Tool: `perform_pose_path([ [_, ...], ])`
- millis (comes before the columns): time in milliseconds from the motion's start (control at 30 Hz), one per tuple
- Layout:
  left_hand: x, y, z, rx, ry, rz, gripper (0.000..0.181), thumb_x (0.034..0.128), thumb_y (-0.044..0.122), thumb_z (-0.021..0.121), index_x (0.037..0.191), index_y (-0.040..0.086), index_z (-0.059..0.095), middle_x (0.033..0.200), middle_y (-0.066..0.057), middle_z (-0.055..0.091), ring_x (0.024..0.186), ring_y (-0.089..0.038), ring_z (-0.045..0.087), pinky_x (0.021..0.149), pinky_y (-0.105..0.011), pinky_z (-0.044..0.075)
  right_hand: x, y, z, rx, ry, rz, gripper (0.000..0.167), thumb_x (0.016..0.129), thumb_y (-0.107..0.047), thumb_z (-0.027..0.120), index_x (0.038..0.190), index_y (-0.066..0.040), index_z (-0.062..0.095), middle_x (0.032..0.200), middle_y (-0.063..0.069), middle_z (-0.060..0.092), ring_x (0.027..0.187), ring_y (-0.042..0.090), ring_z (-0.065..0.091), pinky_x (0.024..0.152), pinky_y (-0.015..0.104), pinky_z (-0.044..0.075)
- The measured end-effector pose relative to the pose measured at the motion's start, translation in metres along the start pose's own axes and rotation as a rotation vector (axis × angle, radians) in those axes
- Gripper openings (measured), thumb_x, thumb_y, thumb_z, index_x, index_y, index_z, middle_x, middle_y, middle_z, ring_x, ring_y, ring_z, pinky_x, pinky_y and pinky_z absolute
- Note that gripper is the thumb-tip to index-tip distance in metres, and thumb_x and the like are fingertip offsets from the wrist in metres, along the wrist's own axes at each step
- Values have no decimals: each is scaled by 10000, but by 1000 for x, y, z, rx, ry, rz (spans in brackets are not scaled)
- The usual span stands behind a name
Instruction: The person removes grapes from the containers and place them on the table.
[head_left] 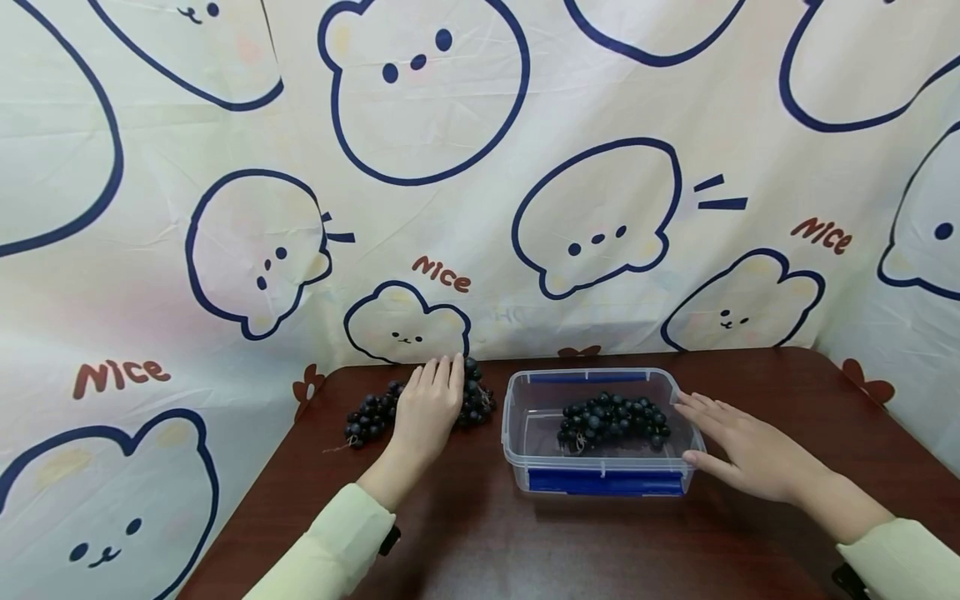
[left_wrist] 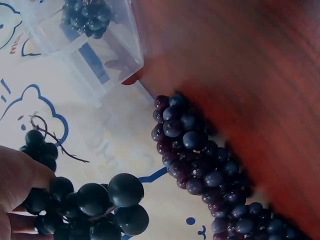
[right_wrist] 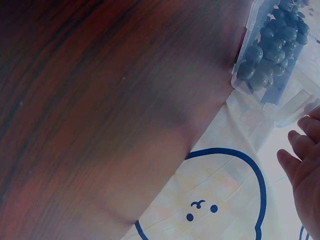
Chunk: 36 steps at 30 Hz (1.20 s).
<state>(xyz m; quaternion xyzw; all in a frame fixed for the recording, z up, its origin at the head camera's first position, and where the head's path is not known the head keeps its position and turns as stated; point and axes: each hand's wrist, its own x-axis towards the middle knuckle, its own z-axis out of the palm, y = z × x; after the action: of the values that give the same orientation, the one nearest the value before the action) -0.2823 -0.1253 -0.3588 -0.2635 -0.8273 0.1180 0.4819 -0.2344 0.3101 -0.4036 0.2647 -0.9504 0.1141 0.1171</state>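
Observation:
In the head view a bunch of dark grapes shows past the fingers of my left hand. The left wrist view has that hand gripping the bunch, thumb and fingers about it, a bare stem sticking out. Beside it on the table lies another grape bunch. One more bunch rests inside a clear plastic box with blue clips. My right hand, fingers extended, rests against the box's right side; its fingers also appear in the right wrist view.
The box stands on a dark brown wooden table. A white cloth printed with bear faces hangs behind the table and along both sides. The loose bunches lie left of the box, near the table's back edge.

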Motion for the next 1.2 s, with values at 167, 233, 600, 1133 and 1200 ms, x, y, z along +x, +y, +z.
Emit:
perform_pose_path([
  [167, -9, 5, -2, 38, -63, -41, 338, 829, -7, 741, 1157, -48, 671, 1012, -186, 692, 915, -318, 665, 801, -415, 550, 0, -1, 0, -1, 0, -2, 693, 931, -496, 593, 1446, -53, 457, 1494, 185, 385, 1337, 412, 380, 990, 612, 366],
  [233, -12, 7, -2, 49, -68, -51, 312, 838, -4, 730, 1142, -45, 676, 989, -178, 694, 900, -312, 669, 788, -414, 554, 0, -1, 0, -2, 2, -5, 694, 931, -495, 593, 1445, -50, 457, 1492, 189, 387, 1335, 414, 382, 989, 612, 366],
  [600, -28, 26, 5, 113, -80, -101, 192, 870, 41, 628, 1021, -20, 729, 824, -148, 698, 724, -284, 660, 669, -384, 558, -1, -2, -1, 8, -4, 9, 700, 928, -481, 605, 1457, -52, 441, 1498, 192, 375, 1343, 407, 373, 988, 617, 363],
  [1133, -44, 47, 16, 137, -140, -79, 221, 862, 68, 566, 970, -7, 744, 704, -140, 665, 582, -263, 623, 526, -360, 519, -1, -2, -1, 7, 5, 4, 685, 929, -458, 615, 1462, -65, 438, 1502, 181, 373, 1347, 396, 373, 990, 611, 363],
  [1200, -46, 49, 18, 138, -185, -70, 194, 854, 73, 618, 981, -1, 746, 711, -131, 670, 593, -261, 631, 526, -353, 524, -1, -3, -1, 7, 3, 5, 685, 930, -462, 613, 1461, -65, 438, 1502, 182, 373, 1348, 395, 372, 992, 611, 362],
])
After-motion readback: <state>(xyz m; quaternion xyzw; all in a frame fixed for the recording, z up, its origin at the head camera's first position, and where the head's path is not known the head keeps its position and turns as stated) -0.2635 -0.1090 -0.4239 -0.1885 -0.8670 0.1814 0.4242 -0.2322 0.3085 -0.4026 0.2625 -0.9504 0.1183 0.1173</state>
